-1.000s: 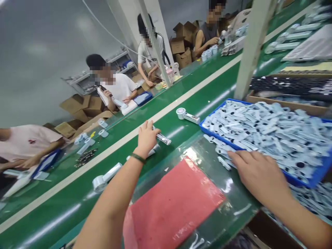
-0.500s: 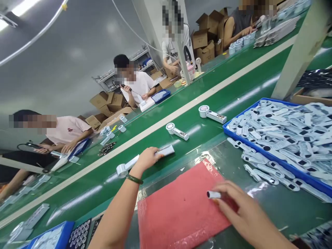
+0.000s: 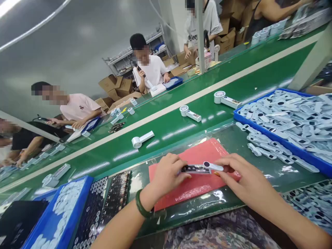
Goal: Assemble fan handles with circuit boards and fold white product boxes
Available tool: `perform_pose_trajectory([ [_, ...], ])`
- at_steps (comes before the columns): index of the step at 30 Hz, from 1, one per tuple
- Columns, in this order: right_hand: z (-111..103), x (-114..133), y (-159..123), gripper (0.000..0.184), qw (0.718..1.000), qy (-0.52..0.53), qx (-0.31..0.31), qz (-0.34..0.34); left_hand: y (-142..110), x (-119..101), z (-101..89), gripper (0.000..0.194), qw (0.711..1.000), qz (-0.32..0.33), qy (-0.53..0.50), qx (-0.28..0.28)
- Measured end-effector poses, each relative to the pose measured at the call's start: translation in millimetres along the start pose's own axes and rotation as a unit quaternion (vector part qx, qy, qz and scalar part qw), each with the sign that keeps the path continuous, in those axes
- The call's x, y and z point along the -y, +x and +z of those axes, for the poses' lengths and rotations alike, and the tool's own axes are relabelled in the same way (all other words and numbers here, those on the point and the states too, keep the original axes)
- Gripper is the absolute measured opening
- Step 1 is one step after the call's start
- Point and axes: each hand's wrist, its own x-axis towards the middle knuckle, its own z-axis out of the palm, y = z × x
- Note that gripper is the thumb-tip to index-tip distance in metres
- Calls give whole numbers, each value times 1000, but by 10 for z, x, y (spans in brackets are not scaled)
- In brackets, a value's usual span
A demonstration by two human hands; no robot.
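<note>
My left hand [image 3: 167, 174] is closed round a handheld fan [image 3: 194, 168], whose handle points right with its dark inside facing up. The fan's head is hidden under my fingers. Between thumb and fingers, my right hand [image 3: 242, 174] pinches a light blue handle cover [image 3: 214, 166] with a dark oval at its left end. That end overlaps the tip of the open handle; I cannot tell whether it is seated. Both hands are above a red sheet [image 3: 186, 192] on the green worktop [image 3: 166, 219].
A blue tray [image 3: 259, 126] heaped with covers stands right, several loose covers [image 3: 269, 147] beside it. Fans [image 3: 190, 113] lie on the green conveyor belt [image 3: 166, 129]. At left are another blue tray [image 3: 75, 211] and dark sheets of parts [image 3: 116, 190]. Co-workers [image 3: 153, 69] sit across the belt.
My left hand has brought a fan from the belt to above the red sheet. My right hand left the tray side with a cover and moved it to the fan's handle. The view has shifted.
</note>
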Motion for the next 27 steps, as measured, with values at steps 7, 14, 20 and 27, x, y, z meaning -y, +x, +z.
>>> perform_pose_trajectory([
  [7, 414, 243, 189, 16, 993, -11, 114, -28, -140, -108, 259, 34, 995, -45, -82, -23],
  [14, 397, 254, 249, 16, 989, -2, 142, -37, -162, -128, 225, 8, 981, -52, -182, -44],
  [20, 454, 91, 259, 14, 988, 80, 131, -11, -112, -169, 236, 4, 970, -108, -214, -35],
  [27, 389, -13, 125, 25, 972, 110, 208, -14, -310, -339, 187, 14, 983, -69, -165, -48],
])
